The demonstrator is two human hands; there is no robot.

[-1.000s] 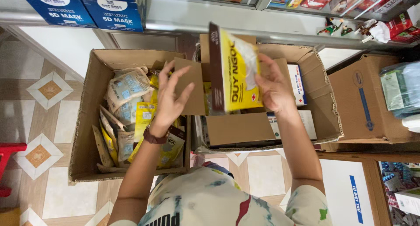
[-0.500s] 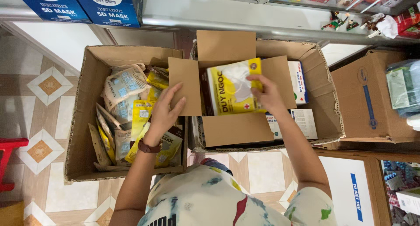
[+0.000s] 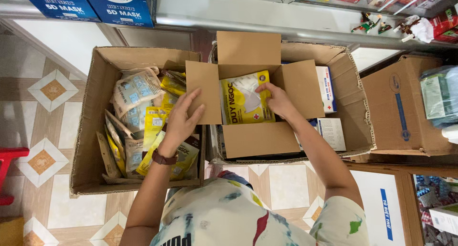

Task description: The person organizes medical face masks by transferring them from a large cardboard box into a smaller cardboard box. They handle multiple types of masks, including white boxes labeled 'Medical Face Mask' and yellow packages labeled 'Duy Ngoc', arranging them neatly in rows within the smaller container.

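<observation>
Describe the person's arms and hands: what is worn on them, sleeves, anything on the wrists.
Both forearms are bare. The left hand has a dark brown band, seemingly a watch strap, round its wrist; the right hand and wrist wear nothing visible. No gloves or rings can be made out. Short sleeves of a pale shirt with blue-grey, red and green blotches end near the shoulders.

Left hand [image 3: 183, 117] flat, fingers spread; right hand [image 3: 276, 102] reaching forward, fingers curled, palm down.

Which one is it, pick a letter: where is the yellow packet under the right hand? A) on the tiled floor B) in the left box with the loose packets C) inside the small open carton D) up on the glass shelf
C: the right hand presses the yellow packet down between the raised flaps of the small open carton.
</observation>
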